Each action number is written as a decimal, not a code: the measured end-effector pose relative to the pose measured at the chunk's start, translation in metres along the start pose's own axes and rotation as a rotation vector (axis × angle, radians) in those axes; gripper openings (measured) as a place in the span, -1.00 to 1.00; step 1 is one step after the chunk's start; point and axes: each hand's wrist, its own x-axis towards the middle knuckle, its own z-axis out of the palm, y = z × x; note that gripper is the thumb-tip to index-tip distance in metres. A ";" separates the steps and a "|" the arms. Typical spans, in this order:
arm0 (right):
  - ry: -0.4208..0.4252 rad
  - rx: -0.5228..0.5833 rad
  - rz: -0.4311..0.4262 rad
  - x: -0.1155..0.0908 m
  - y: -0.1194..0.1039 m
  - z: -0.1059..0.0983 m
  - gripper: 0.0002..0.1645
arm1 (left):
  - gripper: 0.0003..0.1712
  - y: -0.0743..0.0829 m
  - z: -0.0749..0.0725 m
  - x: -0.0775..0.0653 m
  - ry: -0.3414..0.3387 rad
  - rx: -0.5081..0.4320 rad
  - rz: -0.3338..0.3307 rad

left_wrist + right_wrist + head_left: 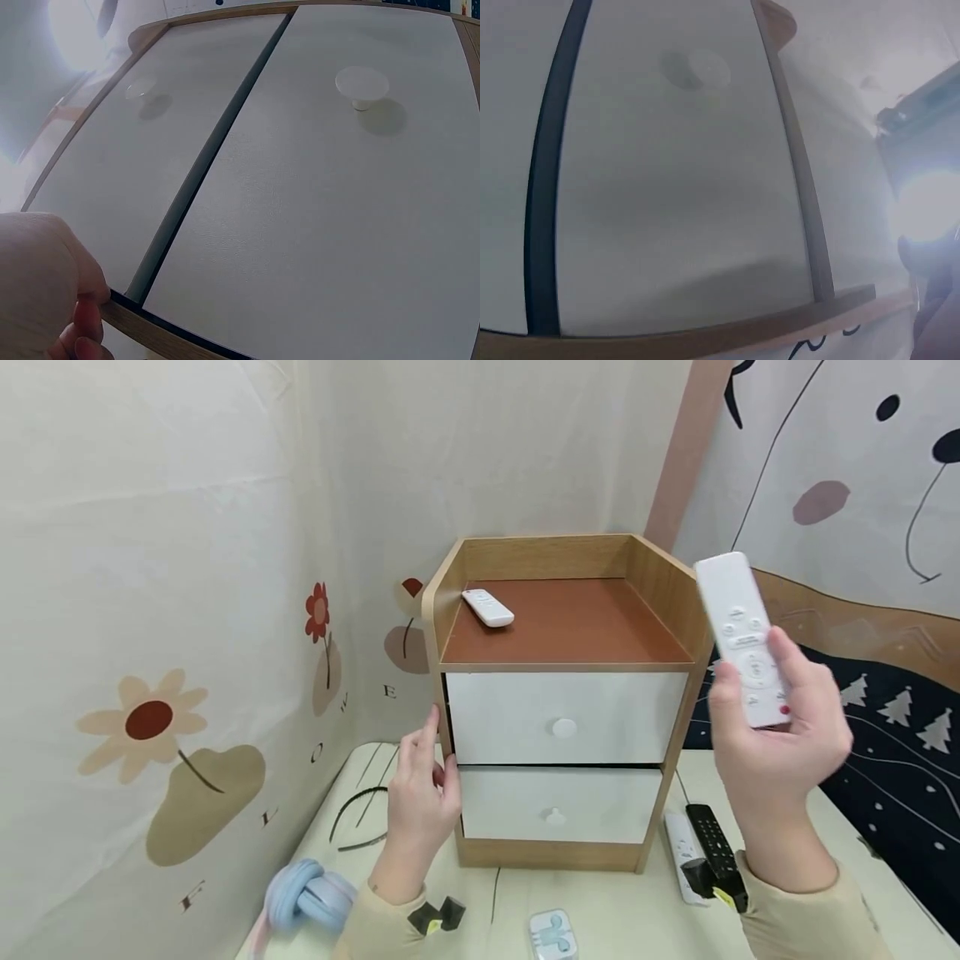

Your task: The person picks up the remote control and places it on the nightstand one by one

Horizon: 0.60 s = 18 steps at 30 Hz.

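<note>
In the head view my right hand (783,718) grips a white remote control (738,635) by its lower end, the button side facing me. It is raised at the right of a small wooden cabinet (551,856) with two white drawers. Against the cabinet's left side rests my left hand (423,785), its fingers pointing up. In the left wrist view the left thumb (90,277) lies at the cabinet's side edge. Another white remote control (489,608) lies on the brown top at the left.
Right of the cabinet lie a black remote control (714,843) and a white power strip (682,852). In front sits a clear case of earphones (553,935). A blue knotted cushion (307,893) and a black headband (358,843) lie at the left. Printed curtains (187,568) stand behind.
</note>
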 end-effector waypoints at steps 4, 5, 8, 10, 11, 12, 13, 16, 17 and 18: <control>-0.158 -0.030 -0.071 -0.006 -0.002 0.013 -0.43 | -0.05 0.000 -0.001 -0.001 0.007 0.005 0.000; -0.206 -0.048 -0.085 -0.008 -0.002 0.016 -0.43 | -0.05 0.000 -0.002 -0.001 0.009 0.006 0.000; -0.361 -0.115 -0.108 -0.013 -0.006 0.024 -0.44 | -0.05 -0.001 -0.003 -0.001 0.013 0.005 -0.002; -0.460 -0.162 -0.103 -0.016 -0.009 0.029 -0.44 | -0.04 -0.001 -0.004 -0.001 0.014 0.005 -0.005; -0.499 -0.185 -0.094 -0.018 -0.011 0.032 -0.44 | -0.04 -0.001 -0.004 -0.001 0.014 0.003 -0.006; -0.533 -0.206 -0.085 -0.019 -0.012 0.035 -0.45 | -0.04 -0.001 -0.004 -0.001 0.014 0.003 -0.006; -0.567 -0.228 -0.078 -0.019 -0.014 0.038 -0.45 | -0.04 -0.001 -0.004 -0.001 0.013 0.003 -0.006; -0.652 -0.281 -0.059 -0.019 -0.018 0.048 -0.45 | -0.04 -0.001 -0.004 -0.001 0.010 0.001 -0.008; -0.672 -0.294 -0.055 -0.018 -0.019 0.051 -0.45 | -0.04 -0.001 -0.004 -0.001 0.008 0.001 -0.008; -0.691 -0.306 -0.054 -0.018 -0.020 0.054 -0.46 | -0.04 -0.001 -0.004 -0.002 0.007 0.002 -0.009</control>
